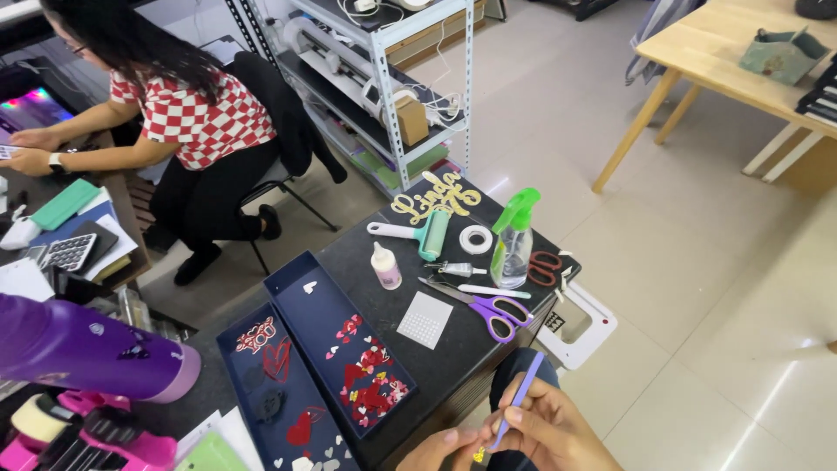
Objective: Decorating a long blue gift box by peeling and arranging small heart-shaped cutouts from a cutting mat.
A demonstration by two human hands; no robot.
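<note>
Two hands meet at the bottom edge of the view, just off the bench's [488, 336] near corner. The left hand [445, 449] sits close against the right hand [554, 432], fingertips together around a small yellow piece [479, 455]; whether the left actually pinches it I cannot tell, since it is tiny and half hidden. The right hand is clamped on a purple tool [516, 403], a thin stick whose long axis runs from lower left to upper right, its lower tip pointing down at the yellow piece and its upper end pointing toward the bench.

On the bench's left side lie two dark blue trays. The left tray [248, 344] holds red cut-out lettering, a red heart outline, a solid red heart and small white hearts. The right tray [301, 305] holds a heap of little red and pink hearts toward its near end, with one white heart at its far end. Right of them lie a white dotted sheet [425, 319], a glue bottle [385, 266], purple scissors [488, 310] and a spray bottle [513, 240] near the right edge.
</note>
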